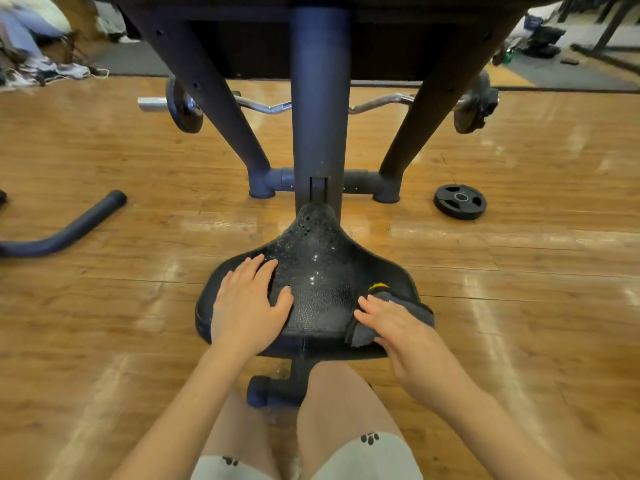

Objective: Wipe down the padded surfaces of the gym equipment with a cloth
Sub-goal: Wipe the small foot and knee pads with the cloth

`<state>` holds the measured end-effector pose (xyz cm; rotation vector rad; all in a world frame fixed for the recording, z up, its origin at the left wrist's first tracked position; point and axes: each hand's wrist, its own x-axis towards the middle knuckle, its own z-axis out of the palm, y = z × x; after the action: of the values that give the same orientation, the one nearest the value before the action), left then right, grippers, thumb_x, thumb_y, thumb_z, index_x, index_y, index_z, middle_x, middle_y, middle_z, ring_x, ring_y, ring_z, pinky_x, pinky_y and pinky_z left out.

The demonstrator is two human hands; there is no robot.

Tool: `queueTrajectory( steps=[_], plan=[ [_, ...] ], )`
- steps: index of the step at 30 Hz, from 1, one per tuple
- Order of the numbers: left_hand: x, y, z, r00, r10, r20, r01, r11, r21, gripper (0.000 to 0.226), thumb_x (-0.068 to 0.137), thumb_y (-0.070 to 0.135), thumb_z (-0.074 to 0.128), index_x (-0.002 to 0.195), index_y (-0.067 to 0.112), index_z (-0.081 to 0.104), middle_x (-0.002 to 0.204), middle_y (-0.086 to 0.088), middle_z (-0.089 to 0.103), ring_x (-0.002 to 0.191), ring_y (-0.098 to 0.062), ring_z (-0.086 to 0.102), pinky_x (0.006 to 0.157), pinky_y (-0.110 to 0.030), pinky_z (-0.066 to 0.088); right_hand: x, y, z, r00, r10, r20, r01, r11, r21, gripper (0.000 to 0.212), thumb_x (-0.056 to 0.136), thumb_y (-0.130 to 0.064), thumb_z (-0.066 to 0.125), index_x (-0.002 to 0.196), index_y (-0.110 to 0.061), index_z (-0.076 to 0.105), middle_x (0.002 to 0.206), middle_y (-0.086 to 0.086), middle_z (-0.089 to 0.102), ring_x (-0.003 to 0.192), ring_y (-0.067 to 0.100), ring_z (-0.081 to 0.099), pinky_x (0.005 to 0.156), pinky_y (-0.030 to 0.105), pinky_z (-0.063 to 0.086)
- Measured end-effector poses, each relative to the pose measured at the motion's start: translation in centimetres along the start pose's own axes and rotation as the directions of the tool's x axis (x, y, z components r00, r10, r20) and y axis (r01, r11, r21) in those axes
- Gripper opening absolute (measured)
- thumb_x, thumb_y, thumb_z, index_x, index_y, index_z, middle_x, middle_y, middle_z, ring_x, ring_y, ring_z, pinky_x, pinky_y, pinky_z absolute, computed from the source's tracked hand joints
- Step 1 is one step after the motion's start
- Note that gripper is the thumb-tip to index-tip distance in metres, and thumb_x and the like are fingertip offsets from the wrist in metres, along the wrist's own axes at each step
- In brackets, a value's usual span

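Currently: seat pad (318, 271) black, pebbled, droplets glistening on the front.
Left hand (247, 303) flat on pad; right hand (391, 323) presses grey, yellow-edged cloth (412, 313), fingers straight.

I see a curl bar (270, 107) with plates on the wood floor (519, 271), a loose weight plate (460, 201) right, clothes pile (34, 46) far left.

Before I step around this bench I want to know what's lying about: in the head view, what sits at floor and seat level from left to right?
Curved padded bar on the floor → left hand flat on the seat pad → right hand pressing the grey cloth → loose weight plate.
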<state>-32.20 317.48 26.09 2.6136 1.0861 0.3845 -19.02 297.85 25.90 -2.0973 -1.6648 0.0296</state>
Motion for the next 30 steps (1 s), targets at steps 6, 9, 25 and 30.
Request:
queueTrajectory(
  steps=[6, 9, 25, 30],
  plan=[
    [0.0, 0.0, 0.0, 1.000, -0.001, -0.013, 0.001, 1.000, -0.010, 0.055, 0.094, 0.043, 0.044, 0.144, 0.022, 0.037, 0.153, 0.003, 0.030, 0.143, -0.015, 0.020, 0.118, -0.034, 0.014, 6.4, 3.8, -2.6, 0.988, 0.156, -0.007, -0.152, 0.969, 0.195, 0.038, 0.092, -0.002, 0.048, 0.127, -0.013, 0.056, 0.130, 0.000, 0.056, 0.125, 0.009, 0.044, 0.097, 0.001, 0.021],
    [-0.2, 0.2, -0.1, 1.000, -0.002, -0.013, 0.002, 1.000, -0.018, 0.055, 0.094, 0.042, 0.044, 0.145, 0.022, 0.037, 0.153, 0.003, 0.030, 0.143, -0.015, 0.020, 0.118, -0.033, 0.014, 9.7, 5.4, -1.7, 0.947, 0.300, 0.113, -0.316, 0.935, 0.163, 0.034, 0.096, -0.012, 0.044, 0.127, -0.018, 0.056, 0.128, 0.001, 0.058, 0.121, 0.020, 0.049, 0.091, 0.020, 0.034],
    [-1.7, 0.0, -0.3, 0.998, 0.007, -0.068, -0.009, 1.000, -0.024, 0.074, 0.086, 0.051, 0.018, 0.148, 0.014, 0.027, 0.157, 0.000, 0.021, 0.146, -0.015, 0.006, 0.114, -0.028, -0.005, 4.8, 2.3, -2.5, 0.997, 0.035, -0.068, -0.021, 0.980, 0.199, 0.042, 0.091, 0.001, 0.047, 0.128, -0.020, 0.054, 0.132, -0.016, 0.041, 0.130, -0.002, 0.029, 0.103, -0.001, 0.010],
    [-3.7, -0.6, -0.1, 0.995, -0.095, -0.039, 0.099, 0.990, 0.105, 0.102, 0.069, 0.071, -0.003, 0.151, 0.012, 0.014, 0.159, -0.004, 0.008, 0.147, -0.018, -0.001, 0.115, -0.032, -0.006, 10.1, 3.7, -1.7, 0.950, 0.298, 0.098, -0.303, 0.952, 0.049, 0.038, 0.098, -0.014, 0.040, 0.134, -0.020, 0.049, 0.139, 0.001, 0.049, 0.127, 0.020, 0.043, 0.100, 0.025, 0.033]
  ],
)
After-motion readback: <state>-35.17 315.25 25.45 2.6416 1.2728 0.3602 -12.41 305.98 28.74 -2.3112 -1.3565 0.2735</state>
